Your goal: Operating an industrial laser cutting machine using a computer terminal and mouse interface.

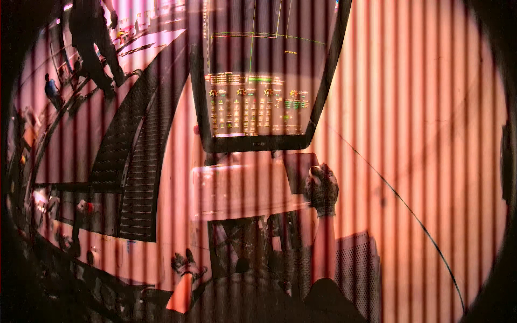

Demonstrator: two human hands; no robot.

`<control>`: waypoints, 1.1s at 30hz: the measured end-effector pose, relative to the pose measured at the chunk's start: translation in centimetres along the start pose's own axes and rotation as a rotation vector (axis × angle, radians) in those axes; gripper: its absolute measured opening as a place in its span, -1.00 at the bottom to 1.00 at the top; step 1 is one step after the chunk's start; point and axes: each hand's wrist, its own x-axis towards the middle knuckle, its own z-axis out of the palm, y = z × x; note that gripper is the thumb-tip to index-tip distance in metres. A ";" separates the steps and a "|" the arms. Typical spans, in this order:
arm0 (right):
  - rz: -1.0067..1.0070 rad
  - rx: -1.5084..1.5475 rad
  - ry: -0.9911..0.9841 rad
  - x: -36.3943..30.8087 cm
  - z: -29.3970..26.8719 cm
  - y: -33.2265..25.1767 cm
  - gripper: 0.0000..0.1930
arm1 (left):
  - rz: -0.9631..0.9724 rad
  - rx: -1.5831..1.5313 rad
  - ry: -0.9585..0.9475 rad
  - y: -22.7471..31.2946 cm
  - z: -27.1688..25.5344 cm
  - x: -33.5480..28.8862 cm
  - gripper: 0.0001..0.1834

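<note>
My right hand, in a dark speckled knit glove, is wrapped over a pale computer mouse. The mouse rests on a dark square pad at the right of a shelf. To its left on that shelf lies a keyboard-sized slab under clear, shiny plastic; its keys cannot be made out. My left hand, also gloved, lies palm down with fingers spread on a pale machine ledge. Above the shelf stands a tall black-framed monitor showing drawn lines, gauges and rows of small icons.
Left of the ledge runs a ribbed dark cover beside a machine bed, where another person stands. A second person is farther off. A perforated metal panel sits at my right, and a thin cable crosses the floor.
</note>
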 end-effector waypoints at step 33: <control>-0.012 0.040 -0.010 -0.1 0.1 0.4 -0.60 | -0.042 -0.002 -0.082 1.2 -2.5 -2.0 0.40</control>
